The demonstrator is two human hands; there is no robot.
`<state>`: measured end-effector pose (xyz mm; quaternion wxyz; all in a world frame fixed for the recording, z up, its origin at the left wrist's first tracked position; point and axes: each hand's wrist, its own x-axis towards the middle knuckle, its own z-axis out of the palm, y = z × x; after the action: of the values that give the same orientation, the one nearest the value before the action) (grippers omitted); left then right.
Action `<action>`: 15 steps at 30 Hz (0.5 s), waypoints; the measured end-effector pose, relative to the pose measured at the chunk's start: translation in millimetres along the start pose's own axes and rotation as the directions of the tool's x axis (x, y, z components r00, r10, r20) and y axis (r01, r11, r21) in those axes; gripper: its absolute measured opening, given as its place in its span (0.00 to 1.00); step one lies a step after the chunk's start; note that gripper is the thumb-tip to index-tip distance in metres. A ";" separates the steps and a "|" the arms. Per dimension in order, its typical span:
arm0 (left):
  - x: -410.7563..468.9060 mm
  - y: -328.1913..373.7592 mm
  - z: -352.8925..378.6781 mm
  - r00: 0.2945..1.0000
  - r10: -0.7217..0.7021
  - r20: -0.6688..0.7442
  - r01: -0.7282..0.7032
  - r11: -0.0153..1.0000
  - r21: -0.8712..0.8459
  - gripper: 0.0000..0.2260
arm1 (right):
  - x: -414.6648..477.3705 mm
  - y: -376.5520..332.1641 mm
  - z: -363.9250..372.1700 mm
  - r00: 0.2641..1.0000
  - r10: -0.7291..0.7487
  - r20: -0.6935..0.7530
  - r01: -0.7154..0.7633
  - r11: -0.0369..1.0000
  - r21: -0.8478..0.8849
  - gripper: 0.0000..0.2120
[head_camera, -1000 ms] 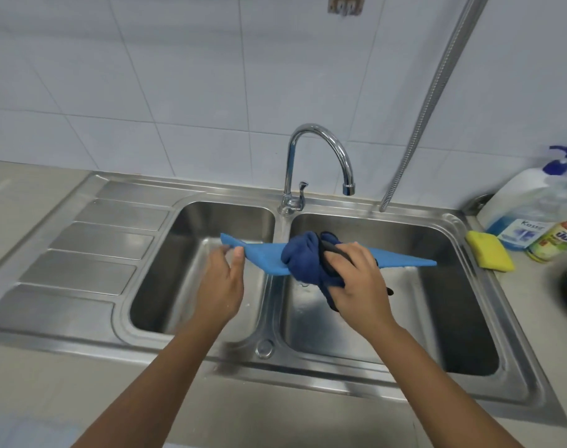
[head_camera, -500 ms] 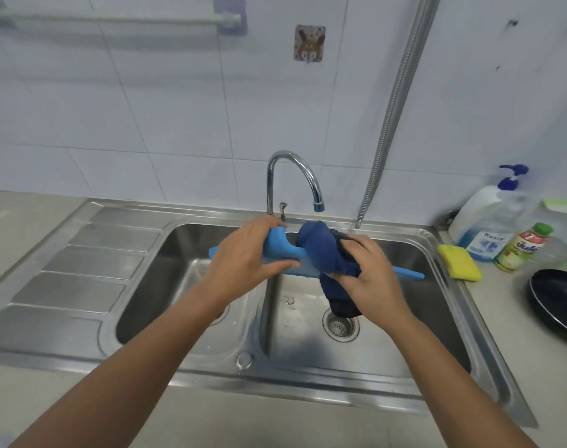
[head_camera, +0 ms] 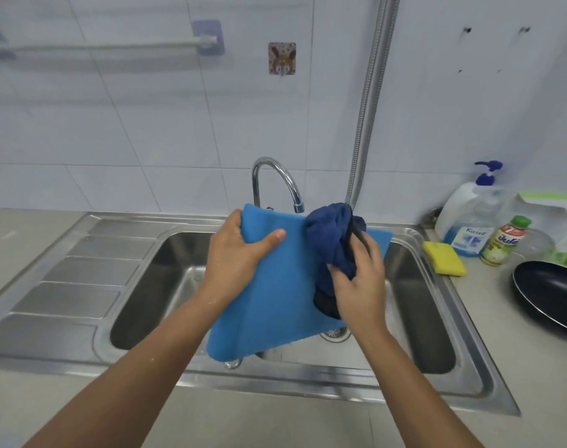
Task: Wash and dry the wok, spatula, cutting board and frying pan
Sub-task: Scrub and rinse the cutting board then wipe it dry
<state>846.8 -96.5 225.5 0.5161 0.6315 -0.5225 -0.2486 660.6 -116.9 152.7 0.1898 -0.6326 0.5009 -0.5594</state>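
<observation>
Clasped edgewise by the left grip [head_camera: 236, 260], the cutting board [head_camera: 275, 305] could be pushed loose by cloth [head_camera: 330, 234] clutched in the right grip [head_camera: 359, 286].

Sink [head_camera: 275, 379]: steel, two basins, set in a grey counter [head_camera: 243, 421]
Drainboard [head_camera: 75, 276]: ribbed, left of the basins
Faucet [head_camera: 275, 169]: chrome gooseneck at the far rim
Hose [head_camera: 369, 108]: metal, running down the tiled wall right of the faucet
Sponge [head_camera: 443, 257]: yellow, right of the sink
Pump bottle [head_camera: 466, 218]: blue liquid, far right
Small bottle [head_camera: 505, 240]: green cap, just beside the pump bottle
Towel rail [head_camera: 107, 45]: on the wall, far left
Square hook [head_camera: 282, 58]: right of the rail
</observation>
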 end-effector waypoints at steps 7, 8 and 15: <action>-4.3 -45.0 -36.4 0.964 -0.262 -0.039 0.239 0.924 -0.297 0.15 | -27.3 -17.2 37.0 0.973 0.008 0.231 0.002 0.999 -0.042 0.30; -5.8 -54.0 -39.6 0.954 -0.297 -0.037 0.271 0.910 -0.313 0.14 | -32.1 -19.2 42.5 0.962 0.027 0.271 -0.012 0.998 -0.056 0.31; -13.2 -123.6 -72.0 0.878 -0.467 -0.108 0.412 0.851 -0.326 0.11 | -81.2 -21.2 84.4 0.842 0.190 0.506 -0.104 0.976 -0.192 0.35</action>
<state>953.7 -65.9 134.6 0.5786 0.6711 -0.2712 -0.3760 755.7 -66.2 102.1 0.3102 -0.7330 0.5203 -0.3096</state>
